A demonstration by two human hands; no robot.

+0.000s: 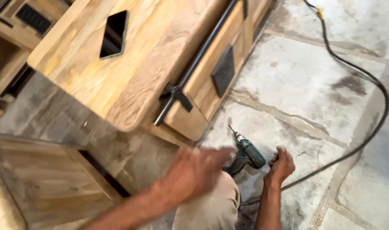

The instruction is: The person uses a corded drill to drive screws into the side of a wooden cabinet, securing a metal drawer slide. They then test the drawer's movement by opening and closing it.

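Stained stone floor (313, 85), wooden cabinet (152, 64) across upper left. Green drill (245, 154) seen lower centre on floor, long axis up-left, bit toward cabinet. Right hand (281, 165) just right of handle, fingers curled; grip not confirmed. Left hand (194, 170) blurred, spread, just left. Black cable (373, 85) trailed right.

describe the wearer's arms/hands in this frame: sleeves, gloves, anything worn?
Both forearms are bare, no sleeves in view. The left hand and right hand are bare: no gloves. No watch or bands show, though the left hand is motion-blurred. Beige trousers cover the knee between them.
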